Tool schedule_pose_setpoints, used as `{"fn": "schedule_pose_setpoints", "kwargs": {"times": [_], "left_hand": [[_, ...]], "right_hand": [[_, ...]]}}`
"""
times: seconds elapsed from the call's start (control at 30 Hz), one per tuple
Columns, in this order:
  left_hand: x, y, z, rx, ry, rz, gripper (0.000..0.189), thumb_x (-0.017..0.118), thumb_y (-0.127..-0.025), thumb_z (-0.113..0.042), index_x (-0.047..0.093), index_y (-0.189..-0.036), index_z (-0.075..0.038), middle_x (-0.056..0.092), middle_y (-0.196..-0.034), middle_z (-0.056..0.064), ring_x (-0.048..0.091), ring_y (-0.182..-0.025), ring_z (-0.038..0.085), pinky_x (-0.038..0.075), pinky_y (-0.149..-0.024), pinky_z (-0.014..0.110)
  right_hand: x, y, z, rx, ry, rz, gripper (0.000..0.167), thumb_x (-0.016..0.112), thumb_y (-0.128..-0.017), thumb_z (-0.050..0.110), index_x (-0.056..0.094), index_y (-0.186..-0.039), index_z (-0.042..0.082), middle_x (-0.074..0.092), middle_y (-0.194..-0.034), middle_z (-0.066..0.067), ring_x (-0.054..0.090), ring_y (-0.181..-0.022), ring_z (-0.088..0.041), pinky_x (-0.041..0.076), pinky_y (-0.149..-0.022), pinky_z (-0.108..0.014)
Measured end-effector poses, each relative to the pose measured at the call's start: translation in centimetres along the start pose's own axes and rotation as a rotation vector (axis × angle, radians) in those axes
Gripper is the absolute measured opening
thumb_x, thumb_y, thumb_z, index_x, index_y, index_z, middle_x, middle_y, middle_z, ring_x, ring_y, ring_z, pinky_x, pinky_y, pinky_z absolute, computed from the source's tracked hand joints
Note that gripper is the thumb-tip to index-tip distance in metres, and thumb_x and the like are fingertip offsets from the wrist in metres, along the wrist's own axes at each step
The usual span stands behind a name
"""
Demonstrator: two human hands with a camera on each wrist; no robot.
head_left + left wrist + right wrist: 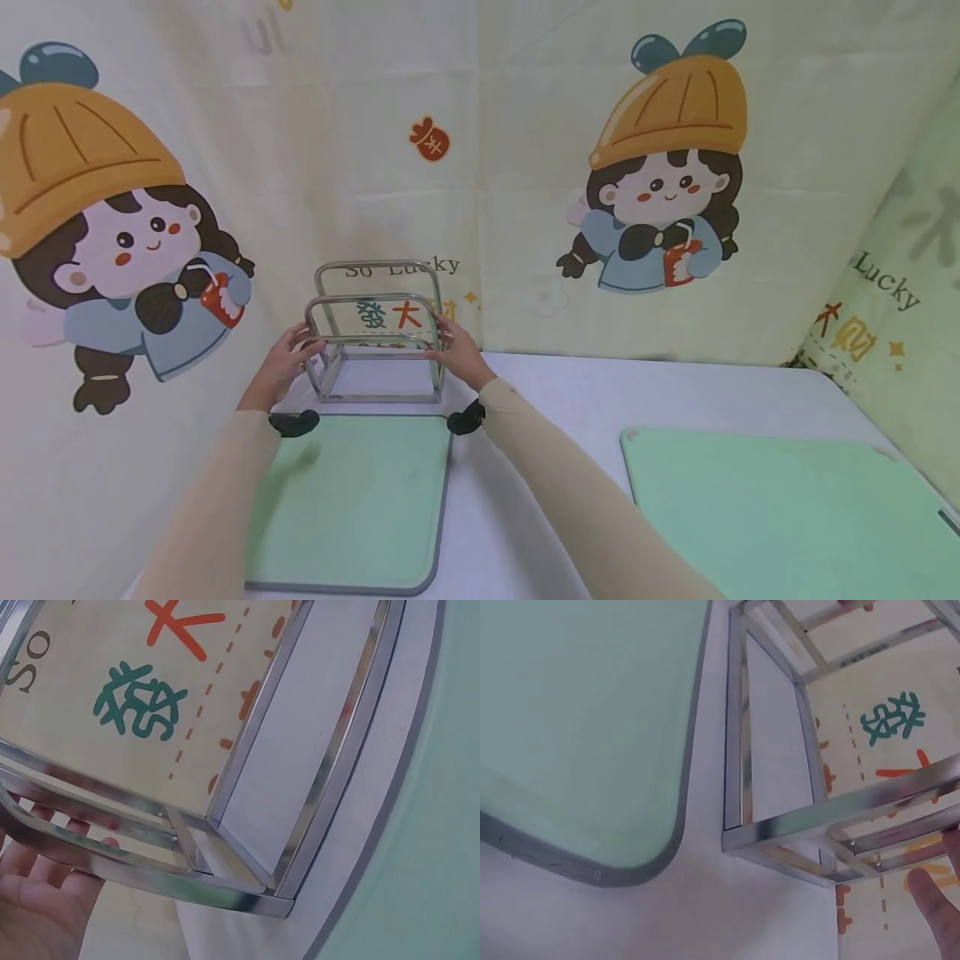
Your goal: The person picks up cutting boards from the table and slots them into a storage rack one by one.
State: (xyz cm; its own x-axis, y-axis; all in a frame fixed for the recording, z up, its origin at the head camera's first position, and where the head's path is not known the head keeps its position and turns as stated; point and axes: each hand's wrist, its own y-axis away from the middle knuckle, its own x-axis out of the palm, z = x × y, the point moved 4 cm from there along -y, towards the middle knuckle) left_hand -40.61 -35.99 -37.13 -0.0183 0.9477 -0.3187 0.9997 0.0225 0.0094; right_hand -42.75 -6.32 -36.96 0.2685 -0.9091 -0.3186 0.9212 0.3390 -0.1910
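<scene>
Metal rack [375, 333] is held upright at the back of the white worktop [555, 400], close to the cartoon-printed backdrop [525, 167]; the left hand [279, 365] and right hand [459, 354] are set on its two sides, fingers [45, 862] curled round the side bars. A green cutting board [352, 500] lies just before it, a second board [780, 508] well apart to the right. Neither board appears to have been slotted in yet.

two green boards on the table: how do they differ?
The near green board lies just in front of the metal rack, between the person's forearms; the far green board lies apart, off to the right. The near one shows a grey rim; the far one runs out of frame. Both lie flat on the white table.
</scene>
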Motion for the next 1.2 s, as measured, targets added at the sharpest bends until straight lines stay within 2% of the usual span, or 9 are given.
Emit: {"fn": "schedule_pose_setpoints", "kwargs": {"times": [0.2,0.43,0.63,0.9,1.0,1.13,1.2], "left_hand": [[0.0,0.0,0.2,-0.008,0.065,0.004,0.087,0.058,-0.091,-0.035,-0.001,-0.152,-0.015,0.006,-0.158,0.016,0.006,-0.146,0.036,0.007,-0.116,0.058],[0.2,0.2,0.8,-0.001,0.04,0.04,0.084,0.057,-0.091,-0.039,0.003,-0.152,-0.018,0.012,-0.158,0.017,0.014,-0.145,0.036,0.015,-0.116,0.056],[0.0,0.4,0.8,-0.006,0.023,0.081,0.08,0.055,-0.094,-0.034,0.003,-0.152,-0.018,0.01,-0.158,0.017,0.01,-0.145,0.037,0.014,-0.116,0.057],[0.2,-0.1,1.0,-0.005,0.015,0.092,0.075,0.052,-0.096,-0.03,0.003,-0.152,-0.018,0.008,-0.158,0.017,0.006,-0.145,0.037,0.012,-0.115,0.06],[0.3,-0.4,1.4,-0.001,0.061,0.104,0.074,0.051,-0.097,-0.028,0.004,-0.152,-0.019,0.007,-0.158,0.017,0.004,-0.146,0.037,0.01,-0.115,0.06],[0.6,-0.5,1.9,-0.011,0.177,0.124,0.072,0.05,-0.097,-0.025,0.004,-0.152,-0.021,0.005,-0.158,0.016,0.002,-0.146,0.035,0.007,-0.117,0.058],[0.7,-0.5,2.2,-0.014,0.235,0.123,0.07,0.049,-0.098,-0.022,0.005,-0.152,-0.021,0.01,-0.159,0.011,0.004,-0.147,0.033,0.008,-0.118,0.054]], "right_hand": [[-0.3,-0.3,-0.5,0.011,-0.068,0.039,0.07,0.067,-0.084,0.006,0.032,-0.145,0.008,0.041,-0.144,-0.015,0.041,-0.135,-0.032,0.042,-0.105,-0.042],[-1.3,-0.1,-0.9,0.033,-0.174,0.048,0.071,0.068,-0.084,0.005,0.032,-0.145,0.005,0.038,-0.146,-0.018,0.037,-0.137,-0.033,0.038,-0.109,-0.042],[-2.0,-0.4,-1.4,0.027,-0.165,0.05,0.068,0.07,-0.082,0.004,0.038,-0.142,0.006,0.044,-0.142,-0.018,0.042,-0.134,-0.032,0.039,-0.109,-0.04],[-2.4,-0.4,-1.4,0.028,-0.143,0.06,0.067,0.07,-0.082,0.004,0.038,-0.141,0.006,0.044,-0.142,-0.016,0.044,-0.133,-0.031,0.039,-0.109,-0.041],[-2.6,-0.4,-1.5,0.021,-0.133,0.054,0.066,0.07,-0.082,0.003,0.039,-0.14,0.005,0.045,-0.141,-0.015,0.045,-0.131,-0.031,0.04,-0.108,-0.041],[-2.7,-0.3,-1.8,0.01,-0.133,0.062,0.068,0.071,-0.081,0.002,0.039,-0.14,0.005,0.047,-0.139,-0.016,0.047,-0.128,-0.032,0.042,-0.106,-0.042],[-2.8,-0.1,-1.9,-0.002,-0.129,0.066,0.068,0.072,-0.08,0.002,0.039,-0.14,0.005,0.048,-0.138,-0.017,0.048,-0.127,-0.033,0.043,-0.105,-0.042]]}}
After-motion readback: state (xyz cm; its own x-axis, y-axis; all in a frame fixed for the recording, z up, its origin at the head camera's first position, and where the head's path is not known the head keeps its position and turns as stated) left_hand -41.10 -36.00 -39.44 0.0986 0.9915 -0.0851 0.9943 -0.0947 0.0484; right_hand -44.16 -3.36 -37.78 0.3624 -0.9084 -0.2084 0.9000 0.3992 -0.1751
